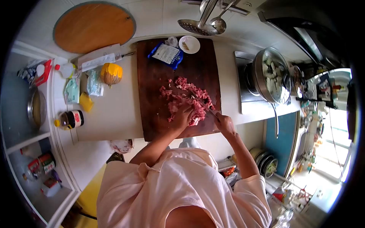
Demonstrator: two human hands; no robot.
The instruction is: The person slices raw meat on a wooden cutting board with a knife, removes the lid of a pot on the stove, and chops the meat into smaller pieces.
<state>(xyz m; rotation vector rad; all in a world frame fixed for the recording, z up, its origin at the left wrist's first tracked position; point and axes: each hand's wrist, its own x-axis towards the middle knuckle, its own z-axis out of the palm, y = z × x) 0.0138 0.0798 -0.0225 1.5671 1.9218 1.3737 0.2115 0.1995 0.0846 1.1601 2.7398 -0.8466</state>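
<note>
A right hand (pixel 225 124) grips a knife (pixel 207 108) tightly, blade amid chopped meat (pixel 182 83) just ahead; beside that grip, the left hand (pixel 184 117) touches the meat, its finger closure unclear.

Wooden board (pixel 154 81), metal knife (pixel 207 108)

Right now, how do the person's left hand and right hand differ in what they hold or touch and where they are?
The left hand touches the chopped red meat, while the right hand grips a knife. The left hand is over the dark board; the right hand is at the board's right edge. Both hands are bare.
</note>
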